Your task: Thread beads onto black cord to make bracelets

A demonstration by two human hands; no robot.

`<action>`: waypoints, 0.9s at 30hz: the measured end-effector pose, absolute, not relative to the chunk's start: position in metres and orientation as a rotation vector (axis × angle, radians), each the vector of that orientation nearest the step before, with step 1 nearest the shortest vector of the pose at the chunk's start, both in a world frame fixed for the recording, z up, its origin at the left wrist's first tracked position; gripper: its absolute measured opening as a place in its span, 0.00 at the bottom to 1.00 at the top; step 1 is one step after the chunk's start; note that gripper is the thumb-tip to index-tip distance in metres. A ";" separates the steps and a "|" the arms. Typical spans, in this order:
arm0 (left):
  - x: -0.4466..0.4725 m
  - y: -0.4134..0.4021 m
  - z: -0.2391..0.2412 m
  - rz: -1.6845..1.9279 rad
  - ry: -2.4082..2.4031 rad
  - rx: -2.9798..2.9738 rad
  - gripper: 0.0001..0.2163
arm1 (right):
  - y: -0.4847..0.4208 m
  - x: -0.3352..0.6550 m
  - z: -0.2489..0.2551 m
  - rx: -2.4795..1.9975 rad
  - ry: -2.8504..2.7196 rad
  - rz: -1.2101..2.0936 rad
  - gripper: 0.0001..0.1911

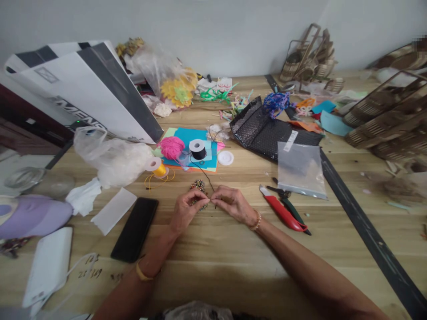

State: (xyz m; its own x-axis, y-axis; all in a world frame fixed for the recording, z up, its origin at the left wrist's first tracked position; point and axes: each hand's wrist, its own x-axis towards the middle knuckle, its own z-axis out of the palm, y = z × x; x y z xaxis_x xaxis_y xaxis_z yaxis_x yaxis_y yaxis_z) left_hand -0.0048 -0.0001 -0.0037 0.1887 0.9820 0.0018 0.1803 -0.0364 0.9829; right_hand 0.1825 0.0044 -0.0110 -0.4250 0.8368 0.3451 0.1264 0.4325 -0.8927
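My right hand [233, 203] pinches a thin black cord [207, 176], which runs back toward a white spool of black cord [198, 150]. The fingertips of my left hand [187, 210] are pressed together and almost meet those of my right. Whatever they pinch is too small to make out. Behind and beneath my left fingers lies a heap of small multicoloured beads [198, 184], partly hidden by that hand. The spool stands on blue paper [190, 134], beside a ball of pink yarn [172, 147].
A black phone [134, 229] lies left of my hands, near a yellow thread spool [158, 167]. Red-handled cutters [285, 212] and a clear plastic bag [302, 169] lie right. A large paper bag [90, 93] stands back left; wooden baskets [387, 118] stand right.
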 end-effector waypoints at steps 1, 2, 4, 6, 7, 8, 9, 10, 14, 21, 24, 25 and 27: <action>-0.005 0.000 -0.004 0.984 1.187 1.439 0.06 | 0.004 0.182 -0.011 -0.824 -1.839 1.041 0.11; -0.005 0.000 -0.003 0.978 1.188 1.441 0.06 | 0.004 0.182 -0.011 -0.828 -1.845 1.035 0.11; -0.005 0.000 -0.003 0.972 1.198 1.446 0.06 | 0.004 0.181 -0.011 -0.836 -1.856 1.033 0.11; -0.005 0.000 -0.002 0.972 1.206 1.449 0.06 | 0.004 0.181 -0.011 -0.843 -1.866 1.047 0.11; -0.005 0.000 -0.002 0.975 1.210 1.447 0.06 | 0.004 0.181 -0.011 -0.851 -1.868 1.054 0.11; -0.006 -0.001 -0.002 0.984 1.213 1.439 0.05 | 0.004 0.181 -0.010 -0.866 -1.865 1.061 0.11; -0.006 -0.001 -0.003 0.997 1.217 1.424 0.05 | 0.004 0.182 -0.010 -0.883 -1.859 1.067 0.11; -0.006 -0.001 -0.003 1.009 1.221 1.401 0.05 | 0.004 0.182 -0.009 -0.899 -1.848 1.069 0.10; -0.006 -0.002 -0.004 1.001 1.188 1.293 0.10 | 0.005 0.185 -0.005 -0.912 -1.783 1.030 0.10; 0.007 -0.001 -0.012 0.908 1.109 1.240 0.12 | 0.004 0.184 0.001 -0.937 -1.727 0.988 0.11; 0.013 -0.002 -0.015 0.895 1.066 1.256 0.12 | 0.001 0.180 0.000 -0.907 -1.727 0.971 0.09; 0.014 -0.003 -0.015 0.895 1.063 1.273 0.11 | 0.000 0.178 -0.001 -0.896 -1.733 0.969 0.08; 0.015 -0.004 -0.014 0.898 1.079 1.311 0.12 | -0.001 0.176 -0.002 -0.871 -1.749 0.977 0.08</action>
State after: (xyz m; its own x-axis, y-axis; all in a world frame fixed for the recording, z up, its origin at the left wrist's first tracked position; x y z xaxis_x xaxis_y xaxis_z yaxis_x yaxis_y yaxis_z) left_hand 0.0149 -0.0038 -0.0142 0.2828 0.9540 -0.0996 0.0757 0.0813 0.9938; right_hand 0.1760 -0.0013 -0.0019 -0.3253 0.8686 0.3737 0.1371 0.4344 -0.8902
